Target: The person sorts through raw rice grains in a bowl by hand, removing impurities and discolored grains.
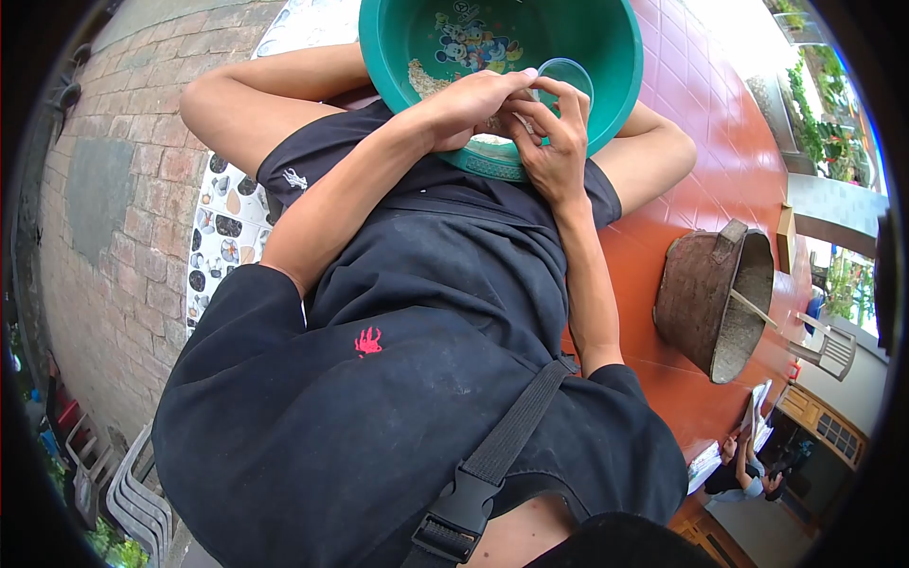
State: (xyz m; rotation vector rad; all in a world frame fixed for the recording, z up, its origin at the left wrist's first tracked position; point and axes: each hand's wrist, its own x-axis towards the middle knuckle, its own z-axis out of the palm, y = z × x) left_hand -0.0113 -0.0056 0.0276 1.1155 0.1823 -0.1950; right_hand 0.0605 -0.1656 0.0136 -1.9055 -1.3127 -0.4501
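Observation:
A green basin with a cartoon print on its inner wall rests in my lap between my bent legs. Pale grain-like crumbs lie in its left part. Over its near side, my left hand and my right hand meet, both with curled fingers pressed together at the tips. Whatever they pinch is too small or hidden to make out. Beside my right fingers, inside the basin, shows the round rim of a small clear container. Something whitish lies below my hands, mostly covered by them.
To the right, a large rusty brown tub with a stick in it stands on red tiles. Farther off are a chair and a person. On the left are pebble-patterned tiles, brick paving and stacked grey chairs.

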